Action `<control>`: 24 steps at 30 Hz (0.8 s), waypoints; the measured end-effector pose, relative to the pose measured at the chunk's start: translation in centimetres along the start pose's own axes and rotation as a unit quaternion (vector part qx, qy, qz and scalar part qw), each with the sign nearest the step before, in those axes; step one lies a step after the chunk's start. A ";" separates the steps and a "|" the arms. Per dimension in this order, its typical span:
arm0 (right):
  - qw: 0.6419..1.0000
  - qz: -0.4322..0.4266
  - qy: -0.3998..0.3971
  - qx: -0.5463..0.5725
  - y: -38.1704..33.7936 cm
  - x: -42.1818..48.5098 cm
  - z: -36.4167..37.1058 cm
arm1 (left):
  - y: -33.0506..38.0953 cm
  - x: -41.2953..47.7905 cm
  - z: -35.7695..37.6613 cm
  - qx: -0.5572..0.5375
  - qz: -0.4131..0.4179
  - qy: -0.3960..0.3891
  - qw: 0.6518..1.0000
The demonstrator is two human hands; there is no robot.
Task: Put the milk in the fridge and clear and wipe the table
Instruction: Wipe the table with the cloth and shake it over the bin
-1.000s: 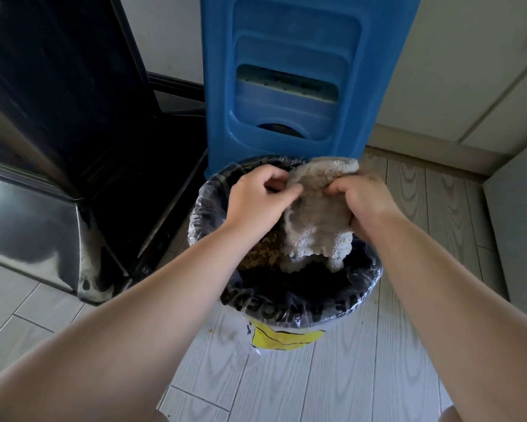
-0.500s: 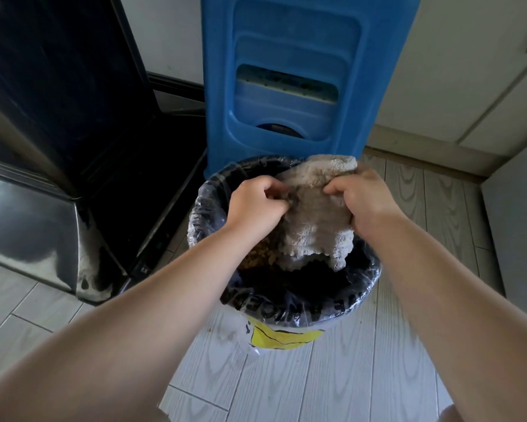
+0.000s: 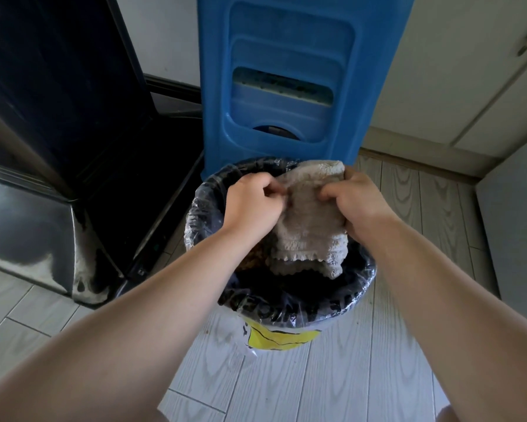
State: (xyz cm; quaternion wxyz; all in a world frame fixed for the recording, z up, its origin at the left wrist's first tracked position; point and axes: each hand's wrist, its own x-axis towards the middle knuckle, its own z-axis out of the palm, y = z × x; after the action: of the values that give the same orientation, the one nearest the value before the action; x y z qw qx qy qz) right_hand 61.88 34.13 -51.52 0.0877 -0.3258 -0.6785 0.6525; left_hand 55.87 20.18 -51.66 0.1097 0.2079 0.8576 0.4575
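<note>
A grey, fuzzy cleaning cloth (image 3: 309,226) hangs over the open mouth of a trash bin (image 3: 286,312) lined with a clear plastic bag. My left hand (image 3: 253,205) pinches the cloth's left edge with curled fingers. On the other side, my right hand (image 3: 353,202) grips its upper right part. The cloth's lower scalloped edge dangles inside the bin, above brown crumbs (image 3: 253,257) and dark contents. No milk or table is in view.
A tall blue plastic container (image 3: 286,77) stands right behind the bin. The dark fridge (image 3: 42,117) fills the left side, its base on the pale wood-look floor (image 3: 332,376). Cream cabinet doors (image 3: 469,86) line the right.
My left hand's fingers have curled tighter onto the cloth's left edge. Both hands and the cloth stay over the bin, shifting only slightly.
</note>
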 end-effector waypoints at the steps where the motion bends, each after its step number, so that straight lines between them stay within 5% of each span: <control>1: 1.000 -0.003 0.001 0.006 -0.1 0.0 -0.1 | 0.1 -0.1 0.0 0.002 -0.005 -0.004 1.000; 11: 0.985 -0.074 -0.106 -0.116 -0.5 -1.7 0.7 | 0.4 0.2 0.5 -0.002 0.025 0.010 1.000; 24: 0.992 -0.068 -0.029 -0.099 0.0 -0.6 1.0 | 0.3 -0.2 0.3 -0.009 0.047 -0.009 0.999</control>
State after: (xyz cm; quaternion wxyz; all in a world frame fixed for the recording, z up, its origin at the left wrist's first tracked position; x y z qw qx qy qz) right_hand 61.76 32.94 -51.48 0.0791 -0.2669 -0.7629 0.5835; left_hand 56.23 20.49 -51.54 0.0972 0.2508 0.8419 0.4677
